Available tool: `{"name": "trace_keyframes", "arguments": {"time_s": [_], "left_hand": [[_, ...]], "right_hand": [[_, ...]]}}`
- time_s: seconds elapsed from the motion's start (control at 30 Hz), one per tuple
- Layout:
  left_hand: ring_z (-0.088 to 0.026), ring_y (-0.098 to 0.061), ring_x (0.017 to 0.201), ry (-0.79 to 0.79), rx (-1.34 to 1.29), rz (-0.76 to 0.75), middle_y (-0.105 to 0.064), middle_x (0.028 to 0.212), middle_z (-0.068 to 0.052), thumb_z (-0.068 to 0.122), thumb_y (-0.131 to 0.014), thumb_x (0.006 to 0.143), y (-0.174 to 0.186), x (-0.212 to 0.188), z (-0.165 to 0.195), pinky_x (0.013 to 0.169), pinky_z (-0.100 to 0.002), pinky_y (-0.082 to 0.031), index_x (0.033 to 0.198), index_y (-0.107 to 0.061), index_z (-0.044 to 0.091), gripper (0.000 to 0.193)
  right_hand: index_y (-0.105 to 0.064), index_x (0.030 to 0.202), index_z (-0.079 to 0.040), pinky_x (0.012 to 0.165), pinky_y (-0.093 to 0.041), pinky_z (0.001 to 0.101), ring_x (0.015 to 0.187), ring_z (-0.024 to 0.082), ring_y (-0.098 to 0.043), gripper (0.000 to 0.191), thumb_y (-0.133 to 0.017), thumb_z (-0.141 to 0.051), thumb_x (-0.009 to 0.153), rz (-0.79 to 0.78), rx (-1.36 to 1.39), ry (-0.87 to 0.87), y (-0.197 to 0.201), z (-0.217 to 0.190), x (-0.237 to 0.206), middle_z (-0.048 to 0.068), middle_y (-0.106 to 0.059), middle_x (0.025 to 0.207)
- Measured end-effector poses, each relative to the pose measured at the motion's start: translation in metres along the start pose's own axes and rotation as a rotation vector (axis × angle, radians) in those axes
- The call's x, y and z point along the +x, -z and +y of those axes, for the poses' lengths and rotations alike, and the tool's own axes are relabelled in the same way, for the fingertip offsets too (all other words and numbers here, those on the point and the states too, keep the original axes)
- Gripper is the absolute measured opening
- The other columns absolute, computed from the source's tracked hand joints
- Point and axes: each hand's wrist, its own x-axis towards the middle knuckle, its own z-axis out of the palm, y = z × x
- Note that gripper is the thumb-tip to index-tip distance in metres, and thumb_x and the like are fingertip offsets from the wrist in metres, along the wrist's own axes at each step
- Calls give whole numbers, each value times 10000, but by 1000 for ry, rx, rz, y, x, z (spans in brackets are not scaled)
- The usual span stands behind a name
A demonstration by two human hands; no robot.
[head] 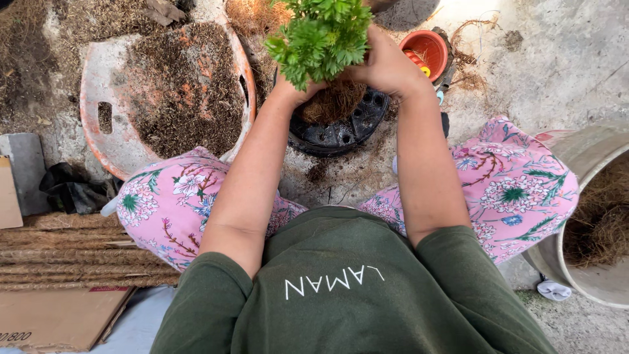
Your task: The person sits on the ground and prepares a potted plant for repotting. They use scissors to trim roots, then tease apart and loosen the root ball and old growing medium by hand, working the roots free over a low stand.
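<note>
Hands: left (293, 88) and right (386, 65) both grasping one green plant (321, 36) over one black pot (341, 128).

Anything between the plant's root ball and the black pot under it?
Nothing visible. Both hands, left and right, grip the green plant by its base, its fibrous root ball right over the black pot. Whether the roots already touch the pot's inside is hidden.

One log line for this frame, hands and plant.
left hand: holds green plant | right hand: holds plant | root ball: over black pot
</note>
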Motion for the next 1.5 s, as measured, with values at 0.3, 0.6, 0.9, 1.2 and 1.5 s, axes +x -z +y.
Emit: {"name": "trace_keyframes", "arguments": {"time_s": [0.3, 0.6, 0.9, 1.2, 1.5], "left_hand": [[-256, -678, 1139, 2, -104, -40, -733, 1231, -25, 563, -809, 833, 32, -8, 22, 984, -421, -519, 1227, -737, 225, 525], [-211, -761, 1085, 10, -1110, -149, -741, 1198, -35, 500, -835, 750, 31, -12, 23, 901, -407, -612, 1210, -646, 173, 595], [-206, -720, 1052, -37, -478, -2, -772, 1131, -45, 366, -838, 838, 39, -14, 32, 931, -373, -581, 1156, -743, 112, 418], [-246, -658, 1177, -187, -474, 103, -716, 1273, -77, 352, -796, 949, 23, -13, 12, 1004, -402, -539, 1306, -678, 83, 463], [-273, -645, 1202, -39, -750, 118, -676, 1290, -130, 298, -594, 1017, 7, -16, -4, 1057, -434, -554, 1339, -604, 65, 397]], "right_hand": [[-646, 1304, -89, 1060, -499, 420, 1247, 416, -594, 585, -804, 88, 768, 334, -700, 501, -12, 12, -2, 201, -634, 1328], [-631, 1281, -78, 920, -551, 392, 1108, 325, -695, 418, -776, -14, 894, 581, -461, 214, -43, 46, 12, 93, -726, 1153], [-710, 1170, -60, 925, -548, 330, 1073, 217, -705, 327, -760, -7, 851, 289, -236, 266, -25, 28, 6, 82, -736, 1142], [-715, 1093, 50, 1134, -448, 425, 1276, 332, -598, 275, -556, -57, 896, 78, -399, 579, -4, 63, 17, 168, -728, 1238], [-592, 1443, -102, 1208, -301, 409, 1471, 280, -395, 436, -476, -254, 1051, 273, 30, 94, -21, 91, 15, 134, -481, 1573]]}}
